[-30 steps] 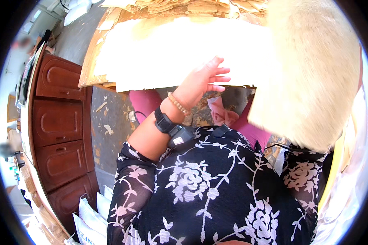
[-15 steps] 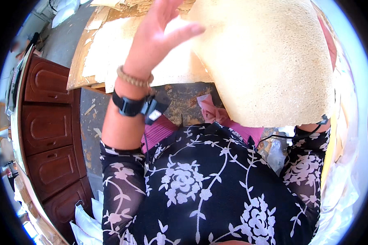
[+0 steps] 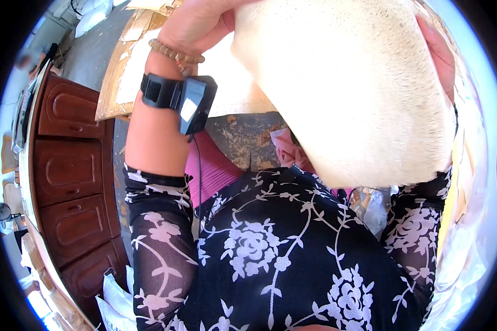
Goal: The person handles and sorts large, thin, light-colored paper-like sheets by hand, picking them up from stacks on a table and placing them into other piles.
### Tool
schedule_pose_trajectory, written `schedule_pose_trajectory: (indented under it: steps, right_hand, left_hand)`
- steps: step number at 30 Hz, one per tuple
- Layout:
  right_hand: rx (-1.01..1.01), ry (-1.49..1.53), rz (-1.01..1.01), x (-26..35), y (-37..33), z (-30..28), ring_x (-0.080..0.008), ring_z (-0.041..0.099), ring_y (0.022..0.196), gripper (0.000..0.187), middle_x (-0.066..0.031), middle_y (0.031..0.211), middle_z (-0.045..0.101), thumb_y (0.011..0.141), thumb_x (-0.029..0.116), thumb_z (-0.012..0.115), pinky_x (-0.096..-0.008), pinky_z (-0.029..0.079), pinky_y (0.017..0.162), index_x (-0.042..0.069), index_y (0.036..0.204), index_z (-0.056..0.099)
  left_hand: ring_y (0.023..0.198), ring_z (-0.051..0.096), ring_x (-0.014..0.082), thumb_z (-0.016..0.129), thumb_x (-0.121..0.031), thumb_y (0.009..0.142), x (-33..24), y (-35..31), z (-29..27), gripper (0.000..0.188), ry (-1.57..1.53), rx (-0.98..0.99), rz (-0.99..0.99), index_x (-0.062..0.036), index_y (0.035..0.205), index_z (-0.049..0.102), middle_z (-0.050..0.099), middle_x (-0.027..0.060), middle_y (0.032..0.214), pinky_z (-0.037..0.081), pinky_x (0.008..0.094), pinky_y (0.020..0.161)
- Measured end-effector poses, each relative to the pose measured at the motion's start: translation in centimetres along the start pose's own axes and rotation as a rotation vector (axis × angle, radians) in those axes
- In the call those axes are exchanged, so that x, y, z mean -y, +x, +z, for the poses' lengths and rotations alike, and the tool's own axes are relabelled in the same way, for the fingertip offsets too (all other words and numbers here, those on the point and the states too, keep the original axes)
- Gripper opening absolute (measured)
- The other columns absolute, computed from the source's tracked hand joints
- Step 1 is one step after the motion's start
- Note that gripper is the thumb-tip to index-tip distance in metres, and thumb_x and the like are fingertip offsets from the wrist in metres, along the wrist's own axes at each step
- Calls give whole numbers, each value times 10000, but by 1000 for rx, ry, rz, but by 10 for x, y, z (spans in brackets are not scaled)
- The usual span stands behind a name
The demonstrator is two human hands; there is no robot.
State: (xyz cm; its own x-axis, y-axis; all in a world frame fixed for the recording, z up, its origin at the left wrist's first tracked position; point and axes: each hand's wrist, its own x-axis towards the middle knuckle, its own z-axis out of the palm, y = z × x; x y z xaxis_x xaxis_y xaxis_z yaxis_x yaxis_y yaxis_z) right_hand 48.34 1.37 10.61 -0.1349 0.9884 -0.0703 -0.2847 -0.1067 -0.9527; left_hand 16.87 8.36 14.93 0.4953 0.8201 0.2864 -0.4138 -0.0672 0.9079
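in the head view, you hold a pale sheet (image 3: 353, 94) raised over the right part of the near edge of the table (image 3: 109, 100). your right hand (image 3: 443, 58) grips the raised sheet's right edge. your left hand (image 3: 201, 25) meets its upper left edge; the fingertips are out of sight, so i cannot tell whether they grip. a bright flat sheet (image 3: 234, 91) lies along the table's near edge.
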Motion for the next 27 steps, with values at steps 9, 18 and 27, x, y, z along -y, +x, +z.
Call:
schedule_pose_trajectory:
  steps: [9, 18, 27]
  right_hand:
    - [44, 165, 188, -37, 15, -29, -309, 553, 1258, 871, -221, 1390, 534, 970, 696, 240, -490, 413, 1073, 4, 1487, 350]
    - [130, 567, 378, -81, -8, -49, -274, 636, 1128, 760, -182, 1273, 622, 998, 608, 391, -429, 478, 1023, -11, 1438, 433]
    - [-231, -654, -35, -87, 9, -36, -55, 552, 726, 531, 7, 819, 616, 896, 48, 629, -214, 462, 662, 24, 1411, 502]
  left_hand:
    - [1339, 473, 300, 603, -244, 972, 42, -49, -20, 530, -213, -643, 163, -23, 1419, 425, 490, 154, 1450, 396, 432, 1122]
    - [1183, 581, 267, 483, -148, 1018, 134, -132, 21, 345, -346, -1108, -149, 7, 1327, 477, 567, 149, 1326, 493, 400, 1026]
    - [873, 698, 222, 531, -309, 1010, 127, -172, 20, 260, -297, -1041, -408, -82, 1120, 593, 726, 105, 964, 546, 333, 700]
